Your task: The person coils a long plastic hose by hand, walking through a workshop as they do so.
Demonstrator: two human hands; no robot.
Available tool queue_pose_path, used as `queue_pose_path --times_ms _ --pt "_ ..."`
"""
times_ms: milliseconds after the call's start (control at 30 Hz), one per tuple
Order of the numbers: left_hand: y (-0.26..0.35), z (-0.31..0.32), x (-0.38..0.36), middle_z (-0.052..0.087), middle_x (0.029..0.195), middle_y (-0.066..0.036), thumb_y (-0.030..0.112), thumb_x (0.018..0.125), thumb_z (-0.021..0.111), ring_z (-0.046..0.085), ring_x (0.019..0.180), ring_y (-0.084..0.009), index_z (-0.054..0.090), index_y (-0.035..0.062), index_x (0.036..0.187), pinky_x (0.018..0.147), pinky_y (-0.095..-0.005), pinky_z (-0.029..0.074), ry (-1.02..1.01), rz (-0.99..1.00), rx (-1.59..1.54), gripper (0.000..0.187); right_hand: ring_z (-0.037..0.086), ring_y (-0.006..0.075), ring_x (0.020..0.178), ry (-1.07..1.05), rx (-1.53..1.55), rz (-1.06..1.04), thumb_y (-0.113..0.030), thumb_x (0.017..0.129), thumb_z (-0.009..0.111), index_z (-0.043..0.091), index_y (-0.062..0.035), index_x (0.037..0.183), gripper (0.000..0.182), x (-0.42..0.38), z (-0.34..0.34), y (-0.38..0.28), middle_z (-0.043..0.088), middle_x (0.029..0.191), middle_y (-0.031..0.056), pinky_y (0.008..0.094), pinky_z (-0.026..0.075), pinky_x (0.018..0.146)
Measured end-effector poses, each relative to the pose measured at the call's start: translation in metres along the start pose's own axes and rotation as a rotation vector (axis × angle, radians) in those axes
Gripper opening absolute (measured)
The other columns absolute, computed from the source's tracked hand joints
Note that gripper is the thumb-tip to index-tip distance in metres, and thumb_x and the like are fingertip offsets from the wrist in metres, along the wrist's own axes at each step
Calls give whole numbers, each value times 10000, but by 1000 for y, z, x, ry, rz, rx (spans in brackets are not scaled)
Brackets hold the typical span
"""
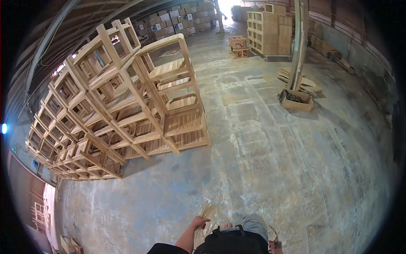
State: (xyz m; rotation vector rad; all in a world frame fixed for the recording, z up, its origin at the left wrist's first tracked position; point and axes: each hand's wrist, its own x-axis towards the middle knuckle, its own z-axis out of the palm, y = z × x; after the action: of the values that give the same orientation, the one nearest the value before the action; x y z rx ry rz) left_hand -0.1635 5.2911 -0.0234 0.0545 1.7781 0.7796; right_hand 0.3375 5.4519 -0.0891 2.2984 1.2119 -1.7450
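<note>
At the bottom centre my left hand [200,222] is closed around a bundle of thin straw-coloured strands [208,210], which fan out above the fingers. My right hand [275,245] is low in the view, right of my legs, with its fingers curled. A thin, curved tan strand [270,227] rises from it. Between the hands is a black bag or garment [232,242] on my body, with a grey-clad knee [255,222] beside it.
Stacked wooden frames [148,137] fill the left side. A cardboard box [298,103] with dark contents sits by a post [298,51] at the right. Wooden cabinets [270,34] and stacked cartons [182,19] stand farther back.
</note>
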Motion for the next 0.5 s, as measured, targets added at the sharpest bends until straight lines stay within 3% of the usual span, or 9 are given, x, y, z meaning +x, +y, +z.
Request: queue_pose_path --times_ms 267,367,500 --pt "150 5 121 588 658 -101 306 692 798 588 526 -219 590 -19 770 506 -355 495 214 -181 34 394 533 151 445 -34 -310 -200 -165 840 648 598 -5 583 307 136 15 -186 578 520 105 307 393 429" --pt "206 20 164 612 648 -107 325 683 787 602 519 -222 632 -12 786 494 -366 498 296 -121 -37 385 540 151 454 -77 -404 -297 -166 841 645 596 0 586 308 190 1 -272 577 518 103 304 390 431" --pt "355 39 194 591 639 -90 247 743 742 591 506 -215 614 -8 835 486 -363 485 267 -37 -395 299 549 152 468 -102 -588 -553 -167 843 642 595 5 590 309 252 -16 -401 574 516 101 301 388 433"
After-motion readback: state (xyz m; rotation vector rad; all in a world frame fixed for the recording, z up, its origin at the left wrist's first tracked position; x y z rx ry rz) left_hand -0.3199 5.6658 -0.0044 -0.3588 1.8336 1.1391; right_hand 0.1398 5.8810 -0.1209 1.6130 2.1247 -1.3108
